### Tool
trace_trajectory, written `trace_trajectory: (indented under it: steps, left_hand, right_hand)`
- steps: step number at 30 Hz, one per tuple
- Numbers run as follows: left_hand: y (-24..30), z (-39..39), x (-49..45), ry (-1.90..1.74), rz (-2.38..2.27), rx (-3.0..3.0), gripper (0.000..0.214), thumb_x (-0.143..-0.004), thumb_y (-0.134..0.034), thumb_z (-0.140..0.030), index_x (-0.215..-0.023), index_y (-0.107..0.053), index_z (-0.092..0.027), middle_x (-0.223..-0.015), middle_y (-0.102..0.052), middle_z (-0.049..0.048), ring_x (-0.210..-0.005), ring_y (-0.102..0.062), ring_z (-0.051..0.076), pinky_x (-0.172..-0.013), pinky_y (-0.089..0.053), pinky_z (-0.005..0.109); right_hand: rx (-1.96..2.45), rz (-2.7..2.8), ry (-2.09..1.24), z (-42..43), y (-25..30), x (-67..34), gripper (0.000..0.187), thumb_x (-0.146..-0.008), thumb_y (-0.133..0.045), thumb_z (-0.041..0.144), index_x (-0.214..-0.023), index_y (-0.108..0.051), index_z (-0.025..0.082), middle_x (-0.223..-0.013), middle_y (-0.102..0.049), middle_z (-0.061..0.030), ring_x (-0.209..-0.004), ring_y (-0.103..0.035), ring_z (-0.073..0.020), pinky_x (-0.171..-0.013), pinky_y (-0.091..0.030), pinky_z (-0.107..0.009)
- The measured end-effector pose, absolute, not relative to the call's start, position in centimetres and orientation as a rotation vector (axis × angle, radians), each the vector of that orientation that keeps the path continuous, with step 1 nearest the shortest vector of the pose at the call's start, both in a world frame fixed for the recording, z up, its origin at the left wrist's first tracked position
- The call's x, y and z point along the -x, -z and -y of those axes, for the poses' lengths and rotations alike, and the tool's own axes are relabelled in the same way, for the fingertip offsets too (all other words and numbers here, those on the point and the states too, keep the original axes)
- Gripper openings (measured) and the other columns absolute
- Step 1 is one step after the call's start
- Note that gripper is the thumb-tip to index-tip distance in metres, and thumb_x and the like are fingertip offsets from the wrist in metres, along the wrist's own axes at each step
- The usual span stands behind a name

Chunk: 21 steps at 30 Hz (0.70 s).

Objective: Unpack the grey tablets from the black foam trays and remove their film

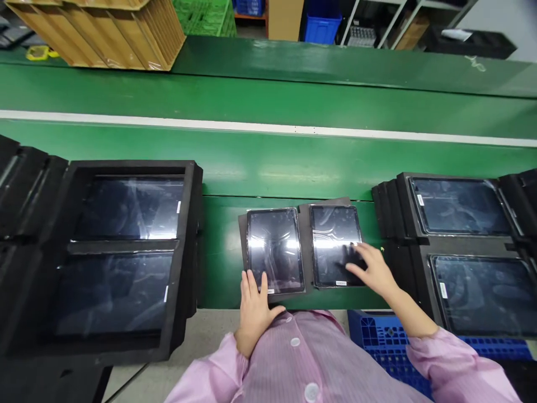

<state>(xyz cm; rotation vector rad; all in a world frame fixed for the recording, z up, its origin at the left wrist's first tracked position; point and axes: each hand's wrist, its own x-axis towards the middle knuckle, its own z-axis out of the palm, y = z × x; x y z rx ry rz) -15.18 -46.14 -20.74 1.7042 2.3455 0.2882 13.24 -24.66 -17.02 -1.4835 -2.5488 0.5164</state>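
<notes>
Two dark glossy tablets lie side by side on the green bench in front of me, the left tablet (274,257) and the right tablet (333,229), on a thin dark foam sheet (307,254). Each has a small white label at its near edge. My left hand (255,305) rests with spread fingers at the near left corner of the left tablet. Over the right edge of the right tablet is my right hand (375,270), its fingers apart and the fingertips at or just above the glass. Neither hand grips anything.
A black foam tray (191,224) with two tablets stands left. To the right, stacked black foam trays (413,246) hold more tablets. A green conveyor (272,162) with a white strip runs behind. A cardboard divider box (113,39) sits at the far left; a blue crate (377,341) is below the bench.
</notes>
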Motion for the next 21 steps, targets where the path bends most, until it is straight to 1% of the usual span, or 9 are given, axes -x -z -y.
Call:
trace_trajectory:
  steps: [2, 4, 8, 10, 11, 14, 17, 19, 21]
  left_hand:
    - [21.5, 47.0, 14.6, -0.339, -2.440, -1.642, 0.090, -0.066, -0.070, -0.056, -0.135, -0.042, -0.006, -0.147, -0.025, 0.0319, -0.136, -0.019, 0.048, -0.101, -0.034, 0.061]
    - [22.1, 47.3, 14.3, -0.390, -2.470, -1.613, 0.088, -0.068, -0.067, -0.058, -0.133, -0.043, -0.004, -0.145, -0.027, 0.0333, -0.135, -0.022, 0.048, -0.102, -0.034, 0.061]
    - [22.7, 47.4, 14.6, -0.500, -2.389, -1.613, 0.085, -0.073, -0.061, -0.059, -0.135, -0.041, -0.004, -0.143, -0.033, 0.0313, -0.135, -0.027, 0.044, -0.104, -0.034, 0.058]
    - [22.7, 47.4, 14.9, -0.584, -2.358, -1.568, 0.071, -0.083, -0.052, -0.049, -0.137, -0.037, -0.006, -0.143, -0.036, 0.0275, -0.136, -0.030, 0.039, -0.106, -0.033, 0.056]
    - [22.5, 47.3, 15.0, -0.639, -2.357, -1.528, 0.062, -0.087, -0.046, -0.042, -0.138, -0.037, -0.007, -0.143, -0.039, 0.0252, -0.136, -0.032, 0.036, -0.106, -0.033, 0.054]
    - [21.9, 46.6, 15.7, -0.834, -2.398, -1.373, 0.042, -0.091, -0.036, -0.027, -0.128, -0.049, -0.013, -0.133, -0.052, 0.0187, -0.128, -0.044, 0.029, -0.104, -0.037, 0.049]
    - [21.2, 45.0, 17.3, -0.971, -2.426, -1.191, 0.030, -0.090, -0.040, -0.029, -0.106, -0.062, -0.018, -0.112, -0.063, 0.0145, -0.109, -0.057, 0.027, -0.098, -0.043, 0.046]
    - [20.9, 43.7, 18.9, -1.018, -2.412, -1.039, 0.033, -0.086, -0.047, -0.032, -0.113, -0.058, -0.016, -0.112, -0.061, 0.0159, -0.110, -0.056, 0.028, -0.097, -0.044, 0.047]
    - [20.8, 42.6, 20.5, -1.042, -2.346, -0.921, 0.056, -0.081, -0.055, -0.033, -0.132, -0.042, -0.013, -0.133, -0.047, 0.0203, -0.126, -0.044, 0.031, -0.102, -0.040, 0.047]
  right_hand:
    - [1.736, 2.307, -0.316, 22.8, 16.6, -12.0, 0.063, -0.083, -0.046, 0.057, -0.117, -0.056, 0.004, -0.114, -0.056, -0.0251, -0.111, -0.049, -0.0363, -0.092, -0.042, -0.053]
    - [1.733, 2.306, -0.206, 21.0, 16.2, -9.3, 0.057, -0.086, -0.044, 0.051, -0.114, -0.058, 0.003, -0.109, -0.056, -0.0263, -0.107, -0.049, -0.0377, -0.088, -0.042, -0.054]
    - [1.244, 2.661, -0.395, 18.2, 16.3, -1.1, 0.033, -0.089, -0.046, 0.033, -0.109, -0.065, 0.014, -0.105, -0.064, -0.0159, -0.102, -0.054, -0.0290, -0.089, -0.043, -0.044]
    - [1.125, 2.731, -0.464, 16.8, 16.8, 2.9, 0.030, -0.089, -0.050, 0.031, -0.112, -0.064, 0.018, -0.111, -0.065, -0.0118, -0.104, -0.054, -0.0270, -0.089, -0.043, -0.043]
    - [1.091, 2.755, -0.490, 16.1, 17.1, 4.6, 0.026, -0.088, -0.052, 0.029, -0.108, -0.066, 0.019, -0.109, -0.066, -0.0105, -0.102, -0.054, -0.0268, -0.087, -0.044, -0.043]
    - [1.031, 2.798, -0.554, 14.3, 17.8, 7.7, 0.019, -0.089, -0.052, 0.023, -0.090, -0.070, 0.020, -0.098, -0.070, -0.0074, -0.091, -0.058, -0.0238, -0.080, -0.046, -0.041]
    - [1.026, 2.787, -0.539, 14.6, 17.2, 8.6, 0.021, -0.090, -0.051, 0.021, -0.084, -0.070, 0.018, -0.102, -0.068, -0.0098, -0.098, -0.057, -0.0256, -0.083, -0.044, -0.043]
    - [0.937, 2.840, -0.520, 17.1, 16.0, 8.3, 0.021, -0.089, -0.051, 0.020, -0.079, -0.070, 0.017, -0.099, -0.069, -0.0117, -0.099, -0.056, -0.0270, -0.085, -0.043, -0.045]
    - [0.598, 3.004, -0.575, 21.4, 14.1, 7.3, 0.026, -0.088, -0.050, 0.017, -0.067, -0.066, 0.018, -0.078, -0.069, -0.0097, -0.082, -0.060, -0.0239, -0.078, -0.046, -0.041]
